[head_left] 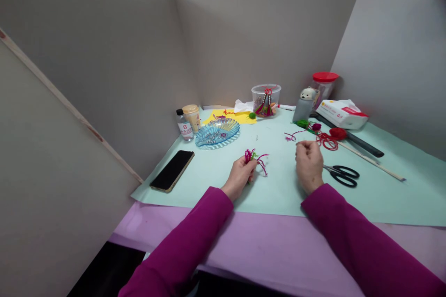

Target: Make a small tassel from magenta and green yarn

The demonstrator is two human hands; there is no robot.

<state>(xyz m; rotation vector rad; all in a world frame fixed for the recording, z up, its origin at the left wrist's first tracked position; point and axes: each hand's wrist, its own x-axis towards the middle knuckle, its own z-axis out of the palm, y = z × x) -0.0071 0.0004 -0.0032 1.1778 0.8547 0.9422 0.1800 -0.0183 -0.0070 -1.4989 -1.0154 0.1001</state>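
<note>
Near the front middle of the table, my left hand [240, 174] is closed on a small bunch of magenta and green yarn [249, 154], its loose ends sticking out past the thumb and fingers. My right hand [309, 163] is raised to the right of it with the fingers curled together; whatever they may pinch is too small or hidden. Black-handled scissors [343, 175] lie just right of that hand, their blades partly behind it. Beyond it on the table is a loose magenta yarn piece [294, 135].
A blue glass dish [218, 133] with beads, a phone [172, 171], a small bottle [185, 125] and a cup [192, 116] stand left. A clear tub [266, 97] with tassels is behind. Red cord [327, 141], a cutter [365, 144] and a tissue pack [343, 113] lie right. Grey partitions enclose the table.
</note>
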